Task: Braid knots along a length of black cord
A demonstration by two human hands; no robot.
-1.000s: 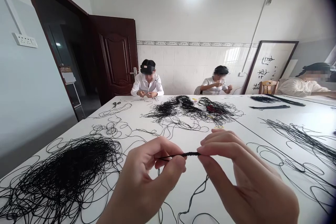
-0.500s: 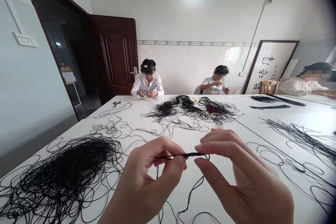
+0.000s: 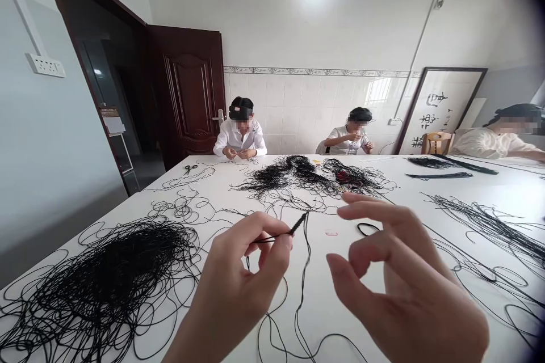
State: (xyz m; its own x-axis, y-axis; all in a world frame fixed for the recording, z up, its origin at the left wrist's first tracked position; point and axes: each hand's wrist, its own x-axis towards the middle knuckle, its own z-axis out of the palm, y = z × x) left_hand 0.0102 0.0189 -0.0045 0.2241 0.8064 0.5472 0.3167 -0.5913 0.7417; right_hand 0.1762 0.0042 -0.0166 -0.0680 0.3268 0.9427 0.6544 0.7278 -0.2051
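Between thumb and index finger, my left hand (image 3: 238,283) pinches a black braided cord (image 3: 299,223). Its short knotted section sticks out up and to the right of the fingertips. From the tip of that section two thin loose strands (image 3: 303,283) hang down to the tabletop. My right hand (image 3: 395,272) is to the right of the cord, apart from it, with thumb and fingers spread and nothing between them. Part of the cord is hidden behind my left fingers.
A large tangle of black cord (image 3: 114,272) covers the white table (image 3: 238,340) at left. More cord heaps (image 3: 293,176) lie at the far middle, and a bundle (image 3: 494,221) at right. Scissors (image 3: 191,169) rest at the far left. Several people sit around the far side.
My right hand has let go of the cord's right end and opened, moving slightly right. The knotted section now tilts upward instead of lying level; my left hand still pinches it.
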